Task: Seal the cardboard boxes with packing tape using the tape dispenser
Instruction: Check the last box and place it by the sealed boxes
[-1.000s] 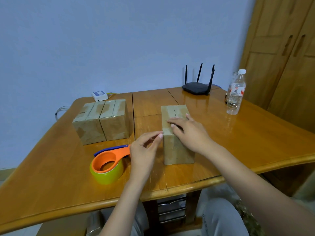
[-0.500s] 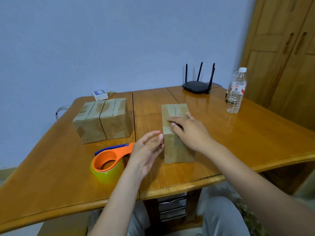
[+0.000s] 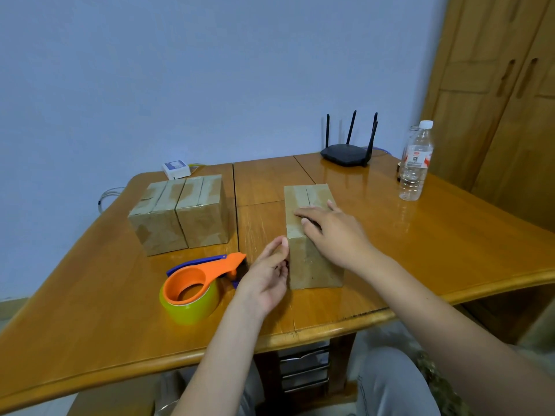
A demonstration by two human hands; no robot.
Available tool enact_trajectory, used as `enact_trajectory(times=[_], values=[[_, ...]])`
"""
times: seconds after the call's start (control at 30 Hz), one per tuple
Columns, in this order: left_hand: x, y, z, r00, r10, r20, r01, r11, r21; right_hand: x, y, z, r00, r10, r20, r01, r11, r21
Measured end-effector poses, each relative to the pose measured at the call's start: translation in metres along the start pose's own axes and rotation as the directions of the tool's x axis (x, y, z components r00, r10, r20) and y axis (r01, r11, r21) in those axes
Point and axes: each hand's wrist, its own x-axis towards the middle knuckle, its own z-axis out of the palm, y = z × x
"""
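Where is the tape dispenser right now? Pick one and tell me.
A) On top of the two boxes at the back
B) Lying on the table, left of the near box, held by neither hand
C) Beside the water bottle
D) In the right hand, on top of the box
B: the tape dispenser lies on the table while the left hand touches the near box and the right hand rests on it.

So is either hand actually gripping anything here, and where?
Nothing is gripped. The right hand lies flat on the cardboard box top; the left hand touches its left side.
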Motion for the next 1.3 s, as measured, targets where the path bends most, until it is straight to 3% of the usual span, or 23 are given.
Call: enact_trajectory(times=[0.13,0.37,0.57,0.67,0.77,0.87,0.93,1.03,1.17,1.3], values=[[0.001,-0.001,-0.003,0.997,-0.059,-0.050,0.053,0.994,-0.098,-0.002,-0.002,-0.003,1.000,-0.011,0.005,0.011,1.000,-0.004],[0.002,0.001,0.008,0.999,-0.036,-0.012,0.037,0.992,0.123,-0.001,-0.002,-0.003,0.999,-0.027,-0.021,0.027,1.000,0.003],[0.003,0.003,0.009,0.999,-0.037,0.022,0.034,0.993,0.109,0.007,0.007,0.005,1.000,-0.013,0.001,0.013,0.999,0.042],[0.007,-0.003,0.011,0.998,-0.024,-0.062,0.032,0.991,0.129,0.005,0.010,0.005,1.000,-0.015,0.011,0.015,0.998,0.064],[0.008,-0.004,0.012,0.987,0.042,-0.155,-0.013,0.983,0.181,0.001,0.012,0.002,0.996,0.001,-0.089,0.034,0.919,0.393],[0.004,0.002,0.017,0.979,0.132,-0.153,-0.083,0.953,0.291,0.001,0.021,-0.009,0.949,0.239,-0.207,-0.023,0.705,0.708],[0.002,0.002,0.022,0.983,0.149,-0.110,-0.100,0.926,0.365,-0.004,0.025,-0.008,0.937,0.307,-0.165,-0.100,0.689,0.718],[-0.003,-0.003,0.031,0.995,0.084,-0.049,-0.066,0.952,0.300,-0.012,0.023,0.004,0.945,0.324,0.041,-0.259,0.667,0.699],[-0.001,-0.002,0.036,0.997,0.057,-0.046,-0.047,0.979,0.200,-0.012,0.025,0.000,0.936,0.324,0.141,-0.313,0.574,0.757],[-0.004,-0.011,0.029,0.989,0.093,-0.115,-0.055,0.954,0.294,-0.016,0.024,-0.006,0.924,0.332,0.189,-0.350,0.534,0.770]])
